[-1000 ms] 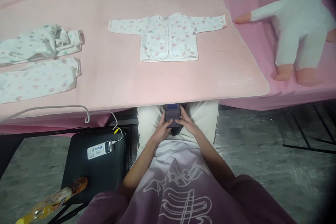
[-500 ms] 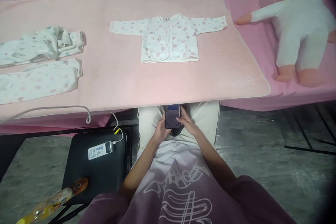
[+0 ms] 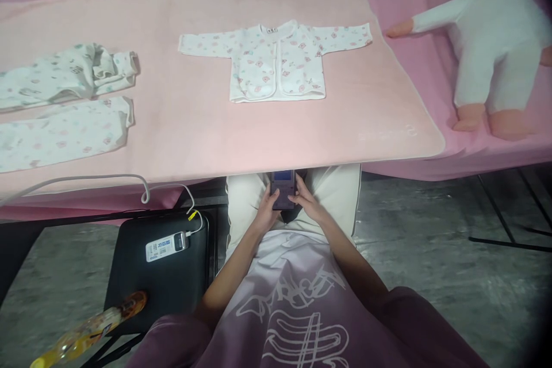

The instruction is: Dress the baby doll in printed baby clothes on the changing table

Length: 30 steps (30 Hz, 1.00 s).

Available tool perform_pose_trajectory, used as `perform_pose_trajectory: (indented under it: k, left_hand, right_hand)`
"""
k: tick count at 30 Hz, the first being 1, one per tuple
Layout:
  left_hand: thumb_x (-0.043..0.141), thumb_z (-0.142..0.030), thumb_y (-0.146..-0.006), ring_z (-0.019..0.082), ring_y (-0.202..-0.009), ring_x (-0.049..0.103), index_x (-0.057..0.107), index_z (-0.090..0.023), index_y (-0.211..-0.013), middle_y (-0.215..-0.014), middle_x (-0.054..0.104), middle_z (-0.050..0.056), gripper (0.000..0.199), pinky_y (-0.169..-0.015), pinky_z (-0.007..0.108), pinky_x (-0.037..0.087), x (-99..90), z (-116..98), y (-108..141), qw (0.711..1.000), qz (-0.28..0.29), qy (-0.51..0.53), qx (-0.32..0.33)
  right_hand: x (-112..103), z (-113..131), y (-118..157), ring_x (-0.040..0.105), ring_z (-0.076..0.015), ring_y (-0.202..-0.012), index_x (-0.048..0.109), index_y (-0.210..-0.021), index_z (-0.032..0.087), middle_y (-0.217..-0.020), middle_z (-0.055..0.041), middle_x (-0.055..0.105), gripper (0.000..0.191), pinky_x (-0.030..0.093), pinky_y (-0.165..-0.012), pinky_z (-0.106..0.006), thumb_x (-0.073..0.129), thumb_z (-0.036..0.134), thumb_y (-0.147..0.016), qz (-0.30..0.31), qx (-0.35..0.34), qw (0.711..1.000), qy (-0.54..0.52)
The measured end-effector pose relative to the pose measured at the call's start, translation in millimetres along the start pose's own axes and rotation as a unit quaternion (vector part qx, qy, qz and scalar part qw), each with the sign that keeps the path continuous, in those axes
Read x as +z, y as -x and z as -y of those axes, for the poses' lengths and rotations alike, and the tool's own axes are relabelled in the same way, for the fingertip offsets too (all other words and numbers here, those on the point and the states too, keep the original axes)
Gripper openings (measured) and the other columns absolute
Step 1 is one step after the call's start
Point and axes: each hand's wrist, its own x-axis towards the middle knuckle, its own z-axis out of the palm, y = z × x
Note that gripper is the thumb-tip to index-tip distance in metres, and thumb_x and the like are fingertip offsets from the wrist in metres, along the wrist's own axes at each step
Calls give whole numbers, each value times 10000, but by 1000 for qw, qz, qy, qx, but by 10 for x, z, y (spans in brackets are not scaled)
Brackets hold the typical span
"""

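L hand (image 3: 266, 214) & R hand (image 3: 311, 206), part-curled, grip a flat, dark phone-like device (image 3: 283, 200), thumbs on face, just below pink mat's (image 3: 194, 126) near edge. Shirt (image 3: 241, 345) below mat: stylised white script, illegible. Power bank (image 3: 163, 248) below mat's L part: blue print, too small to read. Cloth jacket (image 3: 255, 72), 2 sleeves spread, on mat.
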Motion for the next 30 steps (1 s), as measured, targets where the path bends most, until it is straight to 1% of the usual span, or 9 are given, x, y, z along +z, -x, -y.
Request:
perform_pose_trajectory:
  k: [6,10,12,16,18,22,24,27,30]
  left_hand:
    - [911,-394,-932,320,-1483,668,473,-368,-1742,-1566,721,81,921,-1255,468,533,-37,-25,45,999,32,0,-25]
    - [946,-267,-881,320,-1487,663,429,-383,-1770,-1562,725,89,1035,-1276,477,508,-63,-10,55,999,25,-20,-17]
    - [943,-257,-879,316,-1488,663,419,-395,-1776,-1558,729,83,1048,-1282,471,503,-67,-13,57,999,23,-17,-21]
    - [906,-291,-914,336,-1498,656,418,-382,-1781,-1592,702,98,999,-1287,493,502,-86,-58,79,998,58,-3,-35]
    - [884,-301,-933,348,-1507,648,434,-370,-1775,-1598,695,104,957,-1288,505,501,-110,-79,91,997,75,-1,-37]
    - [855,-313,-951,366,-1522,635,466,-333,-1759,-1592,699,120,897,-1288,515,500,-169,-83,100,995,95,8,-32]
    - [850,-307,-950,369,-1527,631,464,-327,-1760,-1594,696,125,897,-1290,522,498,-179,-79,101,995,99,12,-30]
    - [848,-293,-951,358,-1541,619,443,-347,-1769,-1604,689,116,914,-1301,524,487,-156,-84,106,994,98,9,-37]
    - [866,-279,-934,347,-1551,608,426,-364,-1778,-1607,688,107,956,-1315,521,470,-118,-98,114,995,92,10,-44]
  right_hand:
    - [-2,40,12,555,-289,-1524,284,-1826,380,-1785,-21,474,982,503,-1277,-441,763,439,-970,-21,-5,1000,2]
    - [-16,37,20,615,-291,-1423,262,-1834,366,-1718,-43,550,984,519,-1257,-465,751,454,-985,-15,0,1000,11]
    - [-20,33,18,644,-295,-1357,265,-1835,364,-1683,-51,583,988,549,-1219,-474,751,458,-981,-18,6,1000,17]
    - [-32,38,14,650,-293,-1343,279,-1835,367,-1694,-50,575,995,554,-1222,-477,763,468,-971,-22,5,1000,18]
    - [-45,41,13,639,-292,-1379,258,-1842,371,-1725,-48,544,1035,542,-1242,-473,787,494,-960,-4,2,1000,10]
    - [-78,25,8,628,-293,-1422,154,-1863,345,-1744,-90,519,1258,543,-1244,-454,914,532,-877,57,-1,998,-9]
    - [-82,12,4,632,-292,-1427,143,-1863,333,-1732,-106,529,1291,539,-1255,-454,935,551,-867,64,-4,998,-14]
    - [-47,-6,-9,597,-295,-1496,221,-1845,336,-1713,-103,547,1187,508,-1298,-459,893,613,-906,40,-16,999,-12]
    - [36,-28,-38,574,-295,-1531,316,-1806,332,-1693,-106,559,1097,476,-1329,-463,870,656,-916,-14,-31,999,-1]
